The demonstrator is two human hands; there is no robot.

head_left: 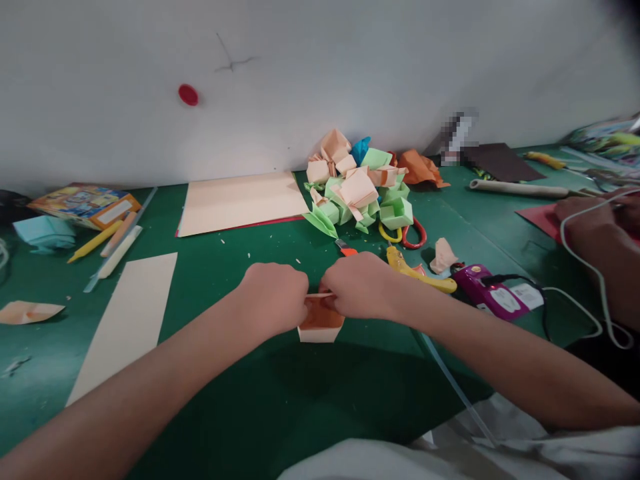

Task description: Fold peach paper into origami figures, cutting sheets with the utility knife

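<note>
Between my two hands stands a small peach paper box (320, 333), open at the top, over the green table. My left hand (275, 298) is closed on the box's left upper edge. On the other side, my right hand (357, 287) pinches its far right rim. The fingertips are partly hidden by the hands and the paper walls. Just beyond my right hand lie a yellow hot glue gun (417, 272) and an orange cutter (346, 247).
A heap of folded paper pieces (360, 187) lies by the wall, with scissors (414, 233) in front. Peach sheets (240, 200), a paper strip (127, 320) and markers (100, 241) are leftward. Rightward sit a purple device (487, 291) with cables and another person's hand (590, 220).
</note>
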